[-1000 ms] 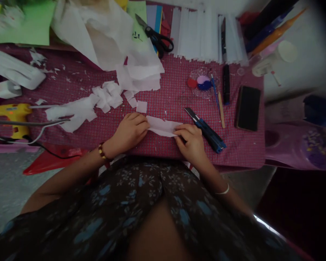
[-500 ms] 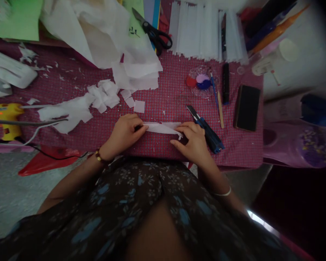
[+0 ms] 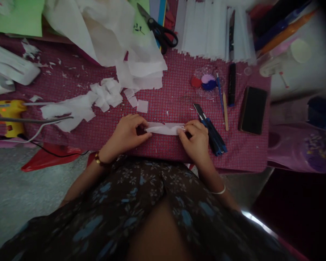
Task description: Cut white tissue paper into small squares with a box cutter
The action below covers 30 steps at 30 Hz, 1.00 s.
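Observation:
A narrow white paper strip (image 3: 165, 129), folded along its length, lies across the checked cloth between my hands. My left hand (image 3: 132, 131) pinches its left end between thumb and fingers. At the right end, my right hand (image 3: 195, 137) closes thumb and fingertips on the paper. A blue utility knife (image 3: 210, 130) with its blade out lies just beyond my right hand. Small white paper squares (image 3: 142, 106) rest past my left hand, near a heap of cut paper pieces (image 3: 107, 94).
Black scissors (image 3: 161, 33) lie on papers at the back. A yellow glue gun (image 3: 9, 117) with cords sits at the left edge. To the right are a clear paint palette (image 3: 208, 82), a wooden stick (image 3: 225, 112), a black marker (image 3: 232, 85) and a dark phone-like slab (image 3: 252, 110).
My right fingers have drawn together on the strip's right end, where thumb and fingers were apart. The strip's slanting fold now lies straighter. The whole view has shifted slightly.

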### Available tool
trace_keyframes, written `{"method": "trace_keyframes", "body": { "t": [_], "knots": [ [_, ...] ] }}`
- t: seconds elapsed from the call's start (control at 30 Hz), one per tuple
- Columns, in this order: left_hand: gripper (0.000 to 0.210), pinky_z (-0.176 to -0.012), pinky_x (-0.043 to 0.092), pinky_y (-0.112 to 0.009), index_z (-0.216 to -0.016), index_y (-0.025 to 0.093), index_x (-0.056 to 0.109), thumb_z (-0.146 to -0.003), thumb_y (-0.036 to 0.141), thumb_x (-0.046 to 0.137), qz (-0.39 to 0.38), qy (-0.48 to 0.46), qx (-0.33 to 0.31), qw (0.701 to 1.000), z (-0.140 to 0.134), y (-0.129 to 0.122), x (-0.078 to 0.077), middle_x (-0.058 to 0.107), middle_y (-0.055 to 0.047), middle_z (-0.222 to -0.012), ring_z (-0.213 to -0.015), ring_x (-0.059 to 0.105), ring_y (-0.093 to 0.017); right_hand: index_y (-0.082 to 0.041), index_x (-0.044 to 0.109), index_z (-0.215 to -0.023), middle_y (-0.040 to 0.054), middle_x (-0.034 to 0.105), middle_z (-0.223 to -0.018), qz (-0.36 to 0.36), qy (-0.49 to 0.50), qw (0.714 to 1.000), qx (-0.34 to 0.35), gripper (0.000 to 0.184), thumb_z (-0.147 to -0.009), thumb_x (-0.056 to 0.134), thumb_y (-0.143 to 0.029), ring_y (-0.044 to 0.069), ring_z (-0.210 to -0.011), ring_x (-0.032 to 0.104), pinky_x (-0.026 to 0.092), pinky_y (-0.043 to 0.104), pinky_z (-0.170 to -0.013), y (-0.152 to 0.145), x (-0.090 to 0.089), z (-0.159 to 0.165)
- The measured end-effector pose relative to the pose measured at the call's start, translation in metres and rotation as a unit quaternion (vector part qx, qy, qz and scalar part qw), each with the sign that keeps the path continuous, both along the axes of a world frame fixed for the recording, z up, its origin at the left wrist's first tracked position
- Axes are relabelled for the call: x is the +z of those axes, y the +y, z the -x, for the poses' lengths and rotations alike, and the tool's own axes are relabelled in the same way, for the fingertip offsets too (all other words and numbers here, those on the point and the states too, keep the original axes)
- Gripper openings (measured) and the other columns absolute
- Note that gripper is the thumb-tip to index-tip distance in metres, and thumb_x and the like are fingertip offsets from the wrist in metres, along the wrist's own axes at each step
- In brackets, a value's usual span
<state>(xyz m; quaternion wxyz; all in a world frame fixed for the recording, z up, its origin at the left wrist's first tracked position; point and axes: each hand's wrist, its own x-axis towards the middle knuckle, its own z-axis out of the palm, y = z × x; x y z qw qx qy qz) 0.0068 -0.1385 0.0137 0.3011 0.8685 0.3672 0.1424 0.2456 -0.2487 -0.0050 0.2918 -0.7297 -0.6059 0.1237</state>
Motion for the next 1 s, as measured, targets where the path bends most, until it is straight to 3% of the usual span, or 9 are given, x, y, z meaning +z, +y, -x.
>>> {"method": "trace_keyframes", "body": {
  "t": [0.2, 0.3, 0.47, 0.63, 1.0],
  "knots": [
    [0.011, -0.078, 0.042, -0.034, -0.092, 0.018, 0.067, -0.082, 0.020, 0.064, 0.026, 0.024, -0.040, 0.999, 0.004, 0.004, 0.003, 0.067, -0.002, -0.087, -0.080, 0.058, -0.018, -0.021, 0.062, -0.073, 0.0054, 0.069, -0.091, -0.016, -0.017, 1.000, -0.009, 0.023, -0.093, 0.063, -0.032, 0.024, -0.089, 0.062, 0.046, 0.042, -0.083, 0.001, -0.005, 0.000],
    [0.007, -0.075, 0.041, -0.033, -0.086, 0.018, 0.067, -0.086, 0.021, 0.060, 0.015, 0.015, -0.016, 1.000, 0.000, 0.002, 0.002, 0.066, -0.002, -0.082, -0.078, 0.056, -0.018, -0.022, 0.062, -0.073, 0.0051, 0.069, -0.091, -0.021, -0.028, 0.999, -0.011, 0.022, -0.093, 0.062, -0.032, 0.024, -0.088, 0.062, 0.046, 0.042, -0.081, 0.001, -0.005, 0.001],
    [0.029, -0.071, 0.037, -0.032, -0.072, 0.018, 0.059, -0.097, 0.034, 0.055, -0.001, -0.006, 0.016, 1.000, -0.006, -0.002, 0.002, 0.062, -0.001, -0.073, -0.073, 0.054, -0.016, -0.023, 0.062, -0.072, 0.0044, 0.070, -0.090, -0.020, -0.018, 1.000, -0.009, 0.023, -0.092, 0.064, -0.034, 0.024, -0.088, 0.063, 0.047, 0.042, -0.081, 0.000, -0.005, 0.001],
    [0.040, -0.064, 0.031, -0.032, -0.061, 0.019, 0.043, -0.099, 0.029, 0.049, -0.024, 0.008, 0.027, 0.999, -0.008, -0.004, 0.001, 0.048, 0.000, -0.063, -0.064, 0.045, -0.014, -0.023, 0.063, -0.072, 0.0039, 0.069, -0.089, -0.019, -0.008, 1.000, -0.008, 0.024, -0.092, 0.063, -0.034, 0.023, -0.087, 0.062, 0.045, 0.042, -0.082, -0.001, -0.004, 0.000],
    [0.035, -0.067, 0.035, -0.035, -0.061, 0.019, 0.051, -0.095, 0.026, 0.050, -0.098, 0.100, 0.056, 0.989, -0.013, -0.013, -0.005, 0.055, -0.003, -0.067, -0.068, 0.048, -0.018, -0.023, 0.058, -0.069, 0.0035, 0.068, -0.088, -0.008, -0.018, 1.000, -0.020, 0.024, -0.091, 0.064, -0.032, 0.023, -0.087, 0.062, 0.044, 0.041, -0.081, 0.001, -0.003, 0.003]
  ]
}}
